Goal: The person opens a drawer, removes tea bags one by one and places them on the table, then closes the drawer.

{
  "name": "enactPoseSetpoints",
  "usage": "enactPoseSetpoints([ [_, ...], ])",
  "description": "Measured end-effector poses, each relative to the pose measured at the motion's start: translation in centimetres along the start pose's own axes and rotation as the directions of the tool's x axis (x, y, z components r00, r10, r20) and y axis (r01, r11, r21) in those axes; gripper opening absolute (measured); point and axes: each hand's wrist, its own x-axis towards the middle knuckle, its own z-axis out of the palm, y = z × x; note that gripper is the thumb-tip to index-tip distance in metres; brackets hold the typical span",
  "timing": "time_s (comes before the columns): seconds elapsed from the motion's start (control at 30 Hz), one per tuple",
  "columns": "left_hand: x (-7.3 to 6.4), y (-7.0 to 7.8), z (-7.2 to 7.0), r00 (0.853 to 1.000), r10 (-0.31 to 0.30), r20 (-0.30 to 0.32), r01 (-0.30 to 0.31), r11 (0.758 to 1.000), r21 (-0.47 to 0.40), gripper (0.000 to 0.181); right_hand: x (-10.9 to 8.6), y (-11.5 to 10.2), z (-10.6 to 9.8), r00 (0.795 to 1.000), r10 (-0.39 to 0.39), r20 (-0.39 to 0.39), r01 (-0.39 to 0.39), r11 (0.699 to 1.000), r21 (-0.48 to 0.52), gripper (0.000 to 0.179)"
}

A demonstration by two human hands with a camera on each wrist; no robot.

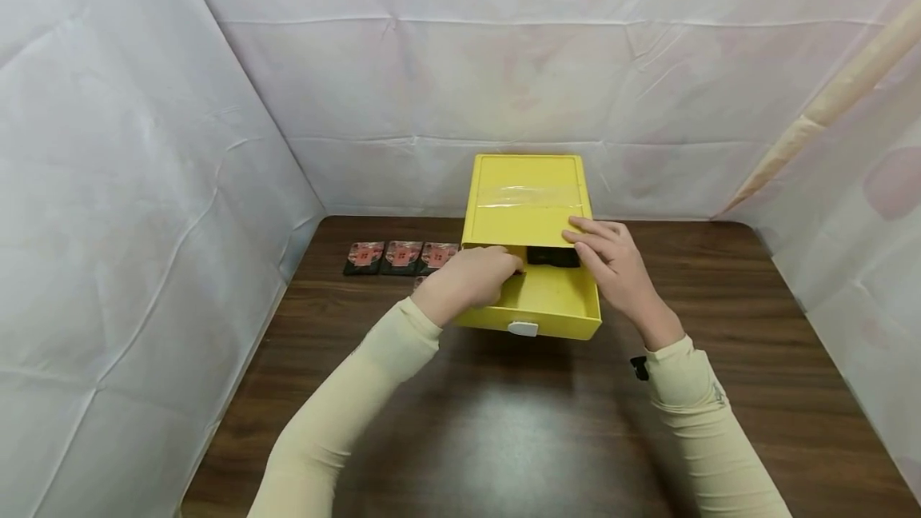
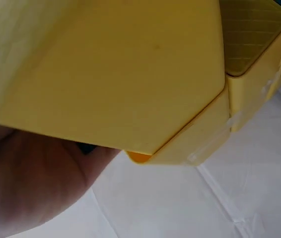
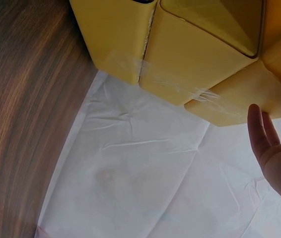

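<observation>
A yellow drawer box (image 1: 531,214) stands near the back of the table with its drawer (image 1: 554,294) pulled out. My left hand (image 1: 471,278) reaches over the drawer's left side, fingers curled down inside. A dark edge shows by its fingertips, and a dark bit of a packet (image 2: 86,147) shows beside the hand in the left wrist view; most of it is hidden. Further back in the drawer lies a black item (image 1: 552,257), partly under the top. My right hand (image 1: 612,262) rests its straight fingers on the front right corner of the box top.
Three flat black packets with red labels (image 1: 401,257) lie in a row on the wooden table (image 1: 403,438), left of the box. Part of another packet (image 1: 419,282) shows behind my left hand. White cloth (image 1: 432,86) hangs behind and at both sides.
</observation>
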Motion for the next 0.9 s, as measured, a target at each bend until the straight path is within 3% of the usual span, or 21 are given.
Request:
enactPoseSetpoints([
  [0.17, -1.1, 0.2, 0.0, 0.996, 0.043, -0.072, -0.044, 0.999, -0.018, 0.041, 0.0, 0.0, 0.0, 1.0, -0.004, 0.001, 0.004, 1.0, 0.007, 0.028],
  [0.33, -2.3, 0.6, -0.2, 0.991, 0.041, -0.127, -0.044, 0.999, -0.024, 0.045, 0.1, 0.0, -0.1, 1.0, -0.024, -0.007, 0.024, 0.999, 0.022, 0.028],
  [0.47, -3.6, 0.7, -0.3, 0.976, 0.046, -0.212, -0.053, 0.998, -0.026, 0.044, 0.1, -0.1, 0.1, 1.0, -0.024, -0.004, 0.024, 0.999, 0.029, 0.027],
  [0.53, -4.6, 0.6, -0.3, 0.957, 0.054, -0.286, -0.062, 0.998, -0.021, 0.043, 0.2, -0.2, 0.3, 1.0, -0.025, -0.001, 0.025, 0.999, 0.038, 0.027],
  [0.6, -5.6, 0.2, -0.4, 0.922, 0.063, -0.382, -0.076, 0.997, -0.02, 0.044, 0.3, -0.1, 0.4, 1.0, -0.025, 0.002, 0.025, 0.999, 0.047, 0.027],
  [0.7, -6.9, -0.4, -0.4, 0.846, 0.056, -0.53, -0.083, 0.996, -0.026, 0.045, 0.4, 0.0, 0.2, 1.0, -0.021, 0.005, 0.021, 0.999, 0.045, 0.028],
  [0.77, -7.6, -0.9, -0.2, 0.802, 0.04, -0.596, -0.075, 0.997, -0.034, 0.047, 0.3, 0.1, -0.1, 1.0, -0.012, 0.007, 0.012, 0.999, 0.041, 0.029],
  [0.83, -8.0, -1.4, 0.0, 0.782, 0.017, -0.624, -0.057, 0.997, -0.045, 0.047, -0.1, 0.1, -0.4, 1.0, -0.002, 0.003, 0.002, 1.0, 0.031, 0.029],
  [0.9, -8.3, -1.8, 0.5, 0.786, -0.014, -0.618, -0.032, 0.997, -0.064, 0.049, -0.6, 0.2, -0.9, 1.0, 0.014, -0.006, -0.014, 1.0, 0.025, 0.029],
])
